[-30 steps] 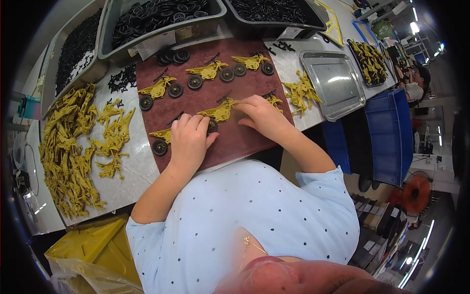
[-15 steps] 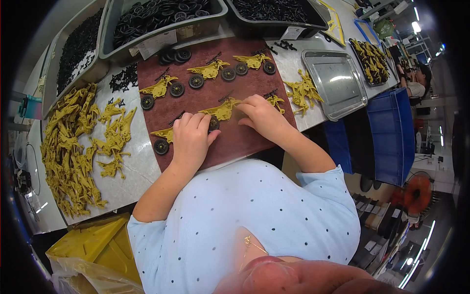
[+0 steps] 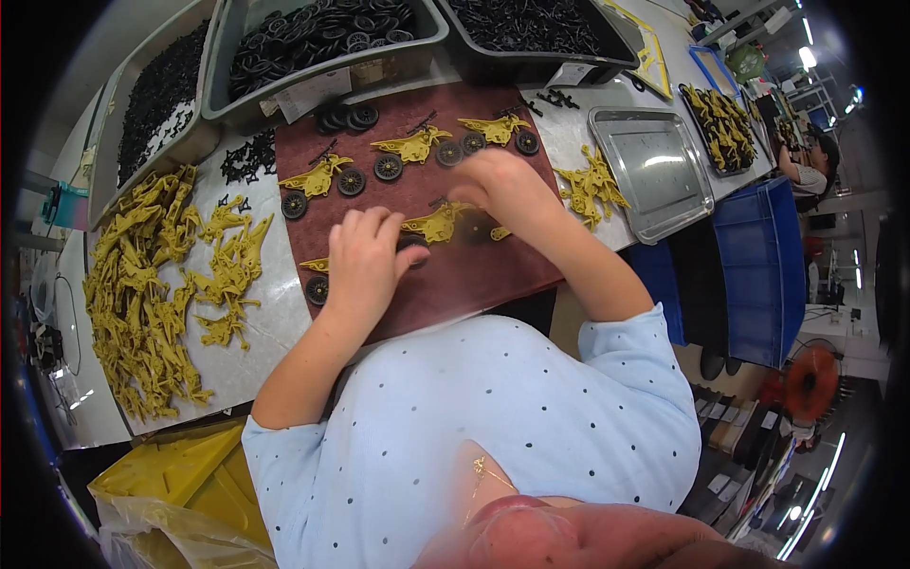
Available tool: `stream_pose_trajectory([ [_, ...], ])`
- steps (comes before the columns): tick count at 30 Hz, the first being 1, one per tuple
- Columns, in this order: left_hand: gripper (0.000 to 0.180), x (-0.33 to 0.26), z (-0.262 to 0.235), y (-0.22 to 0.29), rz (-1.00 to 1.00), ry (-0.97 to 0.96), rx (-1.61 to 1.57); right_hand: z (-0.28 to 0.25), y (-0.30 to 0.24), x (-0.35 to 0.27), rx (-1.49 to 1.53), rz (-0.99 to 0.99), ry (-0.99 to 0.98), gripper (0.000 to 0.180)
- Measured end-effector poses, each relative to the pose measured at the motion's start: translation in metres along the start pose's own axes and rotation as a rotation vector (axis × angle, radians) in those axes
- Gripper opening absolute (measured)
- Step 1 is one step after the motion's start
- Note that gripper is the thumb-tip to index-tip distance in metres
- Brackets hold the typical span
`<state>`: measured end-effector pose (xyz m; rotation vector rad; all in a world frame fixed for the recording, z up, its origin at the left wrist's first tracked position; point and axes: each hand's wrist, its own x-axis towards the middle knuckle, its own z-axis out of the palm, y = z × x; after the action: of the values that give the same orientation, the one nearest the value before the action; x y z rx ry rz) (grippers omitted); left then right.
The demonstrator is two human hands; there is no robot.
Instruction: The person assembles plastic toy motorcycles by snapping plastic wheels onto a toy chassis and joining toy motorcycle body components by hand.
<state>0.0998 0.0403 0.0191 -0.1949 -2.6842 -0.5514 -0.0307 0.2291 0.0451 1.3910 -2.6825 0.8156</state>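
Observation:
Yellow toy motorbikes with black wheels lie in two rows on a dark red cloth [image 3: 427,294]. My left hand [image 3: 360,266] rests over the front row, partly hiding a yellow motorbike [image 3: 314,265] and its wheel [image 3: 318,289]. Its fingers are spread and its thumb stands apart, beside the middle motorbike [image 3: 436,226]. A blurred dark wheel [image 3: 477,226] lies at that motorbike's right end. Above it hovers my right hand [image 3: 507,185], fingers bent and slightly blurred, thumb apart; nothing shows in it. A back-row motorbike [image 3: 498,129] lies just beyond.
Spare wheels [image 3: 349,118] sit at the cloth's far edge. Behind stand grey bins of black wheels [image 3: 327,38] and small black parts [image 3: 521,28]. Yellow bodies are heaped at left [image 3: 142,294] and lie at right [image 3: 592,185], beside a metal tray [image 3: 654,175]. A person [image 3: 810,156] is farther right.
My right hand has lifted and moved away from the middle motorbike toward the back row; a dark wheel now shows at its right end. My left hand has shifted slightly, its fingers spreading.

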Motion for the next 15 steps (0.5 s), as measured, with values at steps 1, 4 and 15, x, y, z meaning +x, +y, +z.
stream_pose_trajectory([
  [1, 0.037, 0.009, -0.004, -0.005, 0.009, 0.002, -0.002, 0.001, 0.003, 0.014, 0.016, 0.005, 0.049, 0.023],
  [4, 0.028, 0.047, -0.01, -0.034, -0.02, 0.111, 0.054, 0.017, 0.022, 0.078, 0.045, -0.052, 0.059, 0.024],
  [15, 0.042, 0.132, 0.025, -0.102, -0.045, -0.114, 0.263, 0.038, 0.05, 0.156, -0.104, -0.071, -0.126, 0.044],
])
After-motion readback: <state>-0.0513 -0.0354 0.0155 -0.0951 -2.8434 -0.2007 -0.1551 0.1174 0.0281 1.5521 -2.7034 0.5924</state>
